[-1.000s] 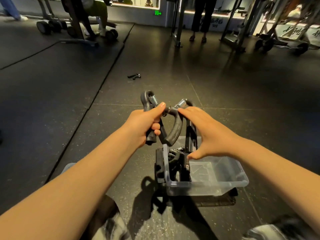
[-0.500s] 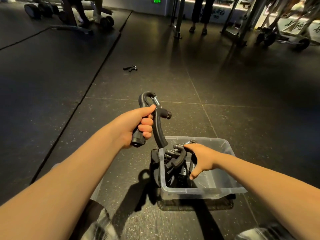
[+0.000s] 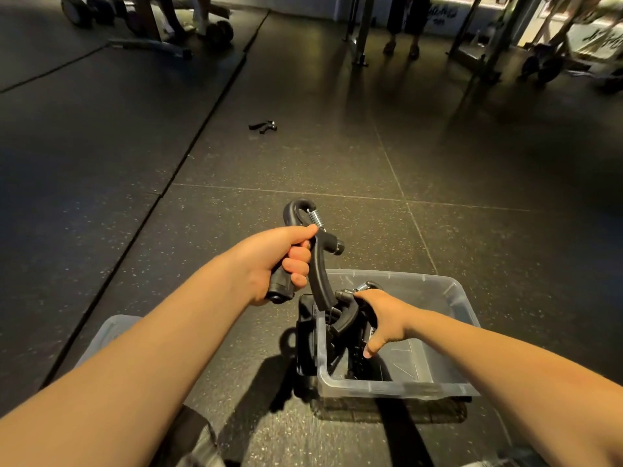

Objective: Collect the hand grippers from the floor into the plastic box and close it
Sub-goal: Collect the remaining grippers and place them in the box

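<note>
Head cam: clutching one hand gripper (image 3: 318, 264) in left hand (image 3: 273, 261), plastic box (image 3: 455, 298) just below-right of that grip; right hand (image 3: 384, 318) curled round second gripper (image 3: 347, 320) inside box. Third gripper (image 3: 263, 126) on floor (image 3: 472, 170), way beyond both grips.

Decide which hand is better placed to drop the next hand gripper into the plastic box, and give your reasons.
Left. The left hand grips a hand gripper over the left wall of the plastic box, lower handle at the rim. The right hand is inside the box, holding a second gripper.
</note>
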